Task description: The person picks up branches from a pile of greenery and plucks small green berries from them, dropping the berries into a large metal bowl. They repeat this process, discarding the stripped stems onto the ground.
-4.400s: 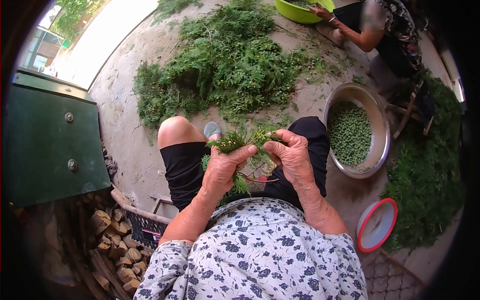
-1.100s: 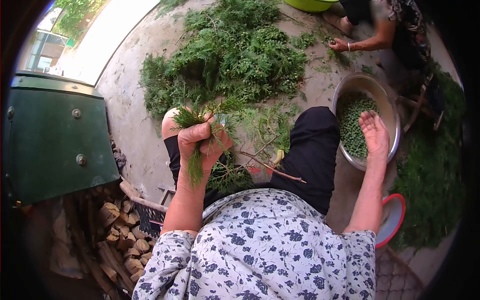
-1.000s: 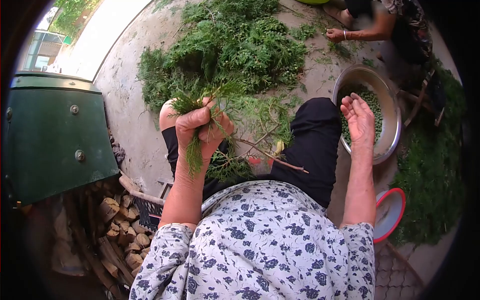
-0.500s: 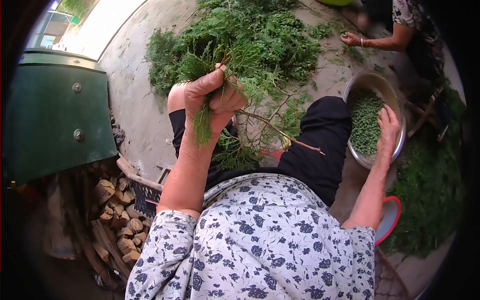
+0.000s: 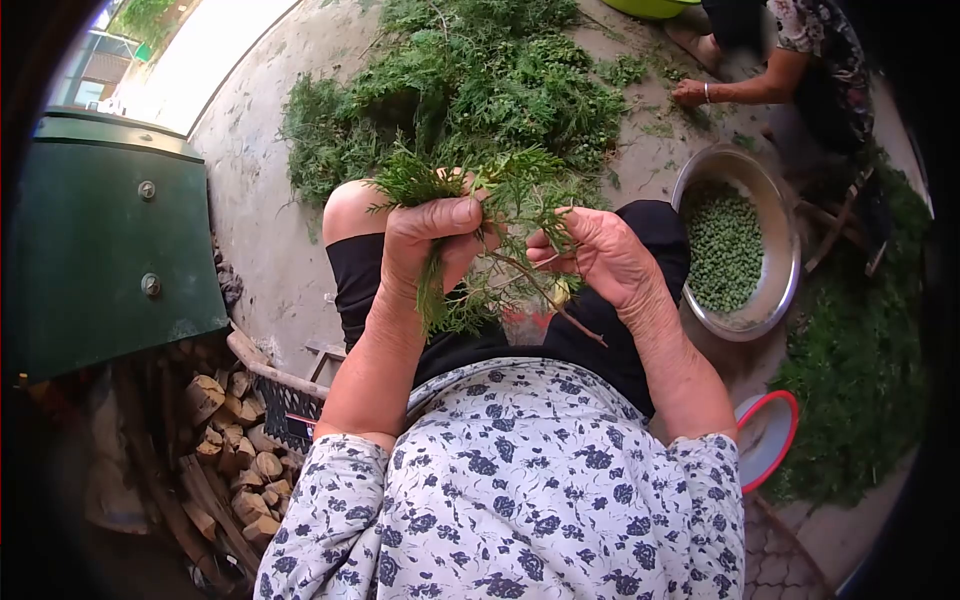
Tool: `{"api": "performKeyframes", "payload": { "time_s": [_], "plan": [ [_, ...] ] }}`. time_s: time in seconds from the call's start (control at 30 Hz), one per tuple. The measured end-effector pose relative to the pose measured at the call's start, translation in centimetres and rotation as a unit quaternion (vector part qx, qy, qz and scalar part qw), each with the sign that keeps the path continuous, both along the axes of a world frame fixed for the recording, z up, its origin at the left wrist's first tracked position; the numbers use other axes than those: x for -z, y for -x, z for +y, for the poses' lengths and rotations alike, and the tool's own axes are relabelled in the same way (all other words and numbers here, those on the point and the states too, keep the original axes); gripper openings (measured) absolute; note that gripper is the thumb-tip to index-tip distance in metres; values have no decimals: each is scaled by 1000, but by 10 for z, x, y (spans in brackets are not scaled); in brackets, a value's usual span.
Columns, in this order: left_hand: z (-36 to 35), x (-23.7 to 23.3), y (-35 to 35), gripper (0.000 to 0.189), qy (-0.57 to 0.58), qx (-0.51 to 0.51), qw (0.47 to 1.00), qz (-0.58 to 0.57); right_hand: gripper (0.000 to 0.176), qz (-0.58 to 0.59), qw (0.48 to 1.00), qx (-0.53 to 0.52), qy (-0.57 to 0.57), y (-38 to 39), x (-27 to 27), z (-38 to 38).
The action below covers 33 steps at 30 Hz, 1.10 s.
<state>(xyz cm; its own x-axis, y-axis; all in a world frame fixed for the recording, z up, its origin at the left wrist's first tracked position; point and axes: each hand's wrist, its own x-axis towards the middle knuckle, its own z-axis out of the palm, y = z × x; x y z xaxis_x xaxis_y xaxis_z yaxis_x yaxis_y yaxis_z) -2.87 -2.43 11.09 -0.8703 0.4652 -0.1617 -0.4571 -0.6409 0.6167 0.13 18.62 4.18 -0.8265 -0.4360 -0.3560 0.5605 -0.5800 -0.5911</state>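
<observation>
- Steel bowl (image 5: pixel 777 290) (landmark): silver-grey; berries (image 5: pixel 722 245) inside: pale green.
- Tub (image 5: pixel 650 8) above bowl: lime green.
- Small basin (image 5: pixel 765 440) below bowl: pale grey, rim red.
- Sprig (image 5: pixel 520 185) left of bowl: bright green, stem brown.
- Trousers (image 5: pixel 655 235) beside bowl, left: solid black.
- Shirt (image 5: pixel 550 480) below-left of bowl: white, dark blue-grey floral print.
- Metal cabinet (image 5: pixel 100 250) far left of bowl: dark green.
- Firewood (image 5: pixel 205 395), lower left of bowl: tan to brown.
</observation>
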Motion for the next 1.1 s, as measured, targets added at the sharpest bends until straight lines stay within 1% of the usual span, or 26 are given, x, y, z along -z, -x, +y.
{"api": "performKeyframes", "payload": {
  "time_s": [0.07,0.1,0.13,0.17,0.2,0.27,0.33,0.37,0.4,0.43,0.47,0.53,0.57,0.6,0.63,0.67,0.73,0.77,0.8,0.83,0.87,0.9,0.93,1.0,1.07,1.1],
  "plan": [
    [-1,5,4,23,21,-50,998,-15,29,23,999,-5,-42,1,-6,-3],
    [-2,9,10,18,-71,-7,997,30,29,26,999,-7,-43,1,-7,-3],
    [-1,12,12,18,-71,-9,997,33,25,15,1000,9,-23,1,-8,-4],
    [2,13,13,17,-39,-93,995,-7,21,6,1000,23,-2,2,-9,-6],
    [4,11,14,17,-9,-176,983,-47,21,12,1000,20,-2,2,-9,-7],
    [-1,14,15,16,-12,-173,984,-49,19,52,996,64,-15,2,-8,-10],
    [2,13,15,15,71,-236,958,-143,20,55,995,81,0,3,-3,-10],
    [3,17,15,14,81,-242,954,-160,20,71,992,100,-12,3,5,-10],
    [2,24,15,14,78,-244,954,-155,20,86,989,119,-24,4,8,-10],
    [1,32,14,15,96,-243,952,-160,16,85,987,135,-37,4,6,-11],
    [2,36,13,17,114,-241,949,-165,16,89,986,133,-38,3,5,-13],
    [7,37,8,17,130,-251,948,-147,11,80,975,200,-58,0,2,-18],
    [7,41,7,16,167,-240,947,-133,9,63,973,211,-74,0,0,-20],
    [10,41,6,15,205,-230,944,-120,9,66,972,211,-75,-1,3,-22],
    [19,36,5,14,201,-261,941,-76,10,73,970,216,-86,-2,10,-24],
    [19,37,4,14,199,-261,942,-75,12,78,967,223,-98,-2,13,-25],
    [19,42,2,16,238,-182,953,-38,12,77,966,220,-107,-4,12,-29],
    [17,45,4,20,278,-139,950,-31,12,91,959,227,-142,-5,15,-31],
    [18,42,5,20,277,-140,950,-31,12,105,951,233,-176,-5,17,-34],
    [20,36,6,23,297,-114,948,-7,11,127,942,228,-213,-6,16,-36],
    [20,33,7,25,317,-87,944,16,11,129,942,227,-212,-8,16,-38],
    [19,33,10,28,241,-93,966,0,12,138,940,218,-223,-10,17,-39],
    [18,31,11,28,240,-93,966,1,12,146,938,209,-233,-12,17,-40],
    [17,24,14,29,136,-77,983,-96,12,144,943,200,-226,-14,16,-43],
    [16,26,18,29,138,-81,983,-90,10,109,957,160,-214,-16,17,-44],
    [16,25,18,26,139,-80,982,-101,9,126,955,157,-218,-15,23,-45]
  ]
}}
